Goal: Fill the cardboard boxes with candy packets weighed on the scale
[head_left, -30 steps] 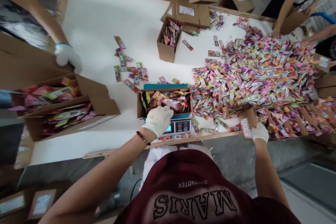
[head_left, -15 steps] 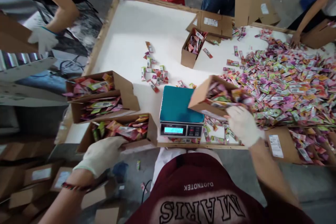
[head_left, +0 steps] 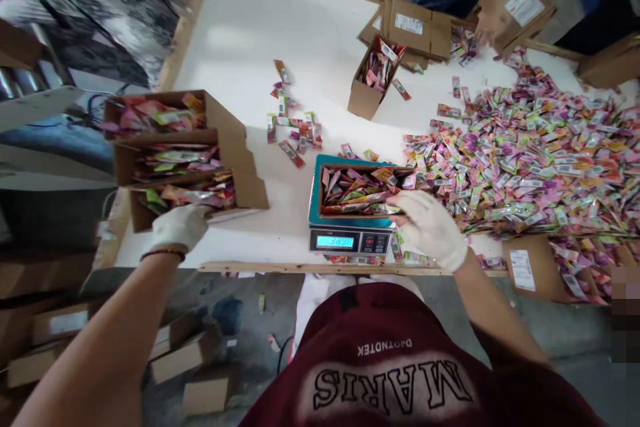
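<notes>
A cardboard box filled with small colourful packets [head_left: 360, 195] sits on the teal platform of a digital scale [head_left: 313, 210]. My right hand [head_left: 433, 230], in a white glove, is at the box's near right corner, its fingers apart and touching or very near the edge. The lit display [head_left: 335, 241] shows digits too blurred to read surely. My left hand [head_left: 179, 227], also gloved, grips the near side of another packet-filled box [head_left: 143, 213]; its fingertips are partly hidden. Two more filled boxes [head_left: 173, 157] stand directly behind that one, side by side.
A large heap of packets [head_left: 550, 160] covers the table's right side. Another filled box [head_left: 364, 99] stands farther back beside flattened cardboard [head_left: 410, 30]. Filled boxes [head_left: 537, 267] line the near right edge. A co-worker's hand [head_left: 486, 28] is across the table. Wooden strips [head_left: 260, 268] edge the table.
My right hand has brought the tilted box left and down onto the scale, where it lies level. My left hand has pushed the near box away, up against the other two. The display digits have changed.
</notes>
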`<state>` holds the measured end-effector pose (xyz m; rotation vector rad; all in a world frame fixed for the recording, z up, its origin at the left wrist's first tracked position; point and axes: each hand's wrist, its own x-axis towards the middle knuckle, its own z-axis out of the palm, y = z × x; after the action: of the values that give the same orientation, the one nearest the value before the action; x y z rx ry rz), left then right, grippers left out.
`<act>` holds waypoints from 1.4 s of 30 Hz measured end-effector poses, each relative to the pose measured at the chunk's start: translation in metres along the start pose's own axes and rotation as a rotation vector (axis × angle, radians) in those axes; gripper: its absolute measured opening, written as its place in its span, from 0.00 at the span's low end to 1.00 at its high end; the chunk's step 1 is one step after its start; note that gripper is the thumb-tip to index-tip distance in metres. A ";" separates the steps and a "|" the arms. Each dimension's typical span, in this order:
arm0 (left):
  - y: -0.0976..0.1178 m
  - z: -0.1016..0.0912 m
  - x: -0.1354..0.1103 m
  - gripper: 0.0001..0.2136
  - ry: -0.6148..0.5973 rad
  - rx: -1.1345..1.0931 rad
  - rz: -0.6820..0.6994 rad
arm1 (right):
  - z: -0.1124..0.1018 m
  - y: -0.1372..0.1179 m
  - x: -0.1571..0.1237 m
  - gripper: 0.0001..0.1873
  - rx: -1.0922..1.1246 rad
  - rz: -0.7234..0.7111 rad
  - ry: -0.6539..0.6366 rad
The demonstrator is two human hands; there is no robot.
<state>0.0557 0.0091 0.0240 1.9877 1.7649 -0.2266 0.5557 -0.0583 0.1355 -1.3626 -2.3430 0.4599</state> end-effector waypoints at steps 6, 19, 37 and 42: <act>0.005 -0.032 0.037 0.17 -0.052 0.245 -0.251 | -0.046 0.027 -0.048 0.10 -0.011 0.355 0.262; 0.224 -0.065 -0.020 0.16 0.357 -0.056 0.275 | -0.021 0.013 0.008 0.09 0.047 0.073 0.169; 0.282 -0.059 -0.008 0.15 0.275 -0.090 0.418 | -0.018 0.032 -0.033 0.08 0.189 0.235 0.337; 0.319 -0.083 -0.030 0.11 0.456 -0.360 0.601 | -0.015 0.006 -0.006 0.23 0.418 0.154 0.308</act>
<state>0.3452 -0.0008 0.1839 2.2831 1.2230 0.7345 0.5710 -0.0596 0.1448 -1.3050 -1.7812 0.6853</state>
